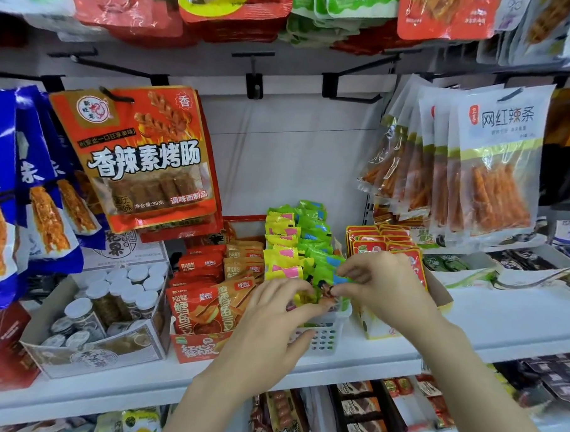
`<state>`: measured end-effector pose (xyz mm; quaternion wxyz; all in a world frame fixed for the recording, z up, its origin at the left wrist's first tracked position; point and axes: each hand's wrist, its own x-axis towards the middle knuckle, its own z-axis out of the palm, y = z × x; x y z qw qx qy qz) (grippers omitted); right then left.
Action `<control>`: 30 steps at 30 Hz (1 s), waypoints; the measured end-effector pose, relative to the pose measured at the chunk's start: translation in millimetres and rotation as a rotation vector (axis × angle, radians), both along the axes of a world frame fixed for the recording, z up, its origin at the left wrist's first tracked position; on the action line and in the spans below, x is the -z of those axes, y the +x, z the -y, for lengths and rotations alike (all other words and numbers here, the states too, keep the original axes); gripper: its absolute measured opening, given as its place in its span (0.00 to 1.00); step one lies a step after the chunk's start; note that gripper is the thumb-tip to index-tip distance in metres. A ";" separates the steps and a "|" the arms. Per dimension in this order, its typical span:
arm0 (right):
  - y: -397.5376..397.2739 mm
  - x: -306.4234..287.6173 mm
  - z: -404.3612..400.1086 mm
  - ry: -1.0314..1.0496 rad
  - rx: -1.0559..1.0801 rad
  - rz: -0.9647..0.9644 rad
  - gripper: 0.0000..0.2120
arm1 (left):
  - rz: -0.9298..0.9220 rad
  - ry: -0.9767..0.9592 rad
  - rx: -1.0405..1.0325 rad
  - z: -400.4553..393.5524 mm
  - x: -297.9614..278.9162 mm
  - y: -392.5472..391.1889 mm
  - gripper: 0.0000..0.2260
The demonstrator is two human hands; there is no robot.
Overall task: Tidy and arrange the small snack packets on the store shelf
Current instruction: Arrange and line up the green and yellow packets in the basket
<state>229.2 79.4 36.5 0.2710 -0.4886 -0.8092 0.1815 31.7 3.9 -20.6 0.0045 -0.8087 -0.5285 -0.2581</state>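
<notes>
Both hands point(272, 316) point(382, 285) curled, seemingly pinching front green packet point(323, 284).

White shelf point(501, 323) below; white back panel point(296, 157) behind; black peg hooks point(255, 84) above; bright even light

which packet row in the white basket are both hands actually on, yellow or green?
The green row, on the right side of the white basket. The left hand and right hand pinch its front packet; the yellow row sits beside it, ungripped.
</notes>
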 end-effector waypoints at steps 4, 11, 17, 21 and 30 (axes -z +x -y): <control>2.3 -0.6 -4.1 0.043 -0.071 0.046 0.08 | 0.048 -0.023 0.016 -0.9 -1.1 -2.3 0.17; 0.0 1.7 -7.5 -0.040 -0.173 0.049 0.10 | 0.109 -0.049 0.043 -1.7 -3.8 -1.8 0.14; -2.4 11.6 -20.6 0.201 -0.029 0.011 0.13 | 0.111 -0.024 0.051 1.4 -5.9 -0.9 0.14; -12.6 30.6 -25.5 0.207 -0.038 0.043 0.13 | 0.116 -0.020 0.050 2.3 -5.6 -0.1 0.14; 7.1 -23.0 -15.3 0.130 -0.107 -0.281 0.09 | 0.121 -0.017 0.058 4.8 -7.4 -2.8 0.16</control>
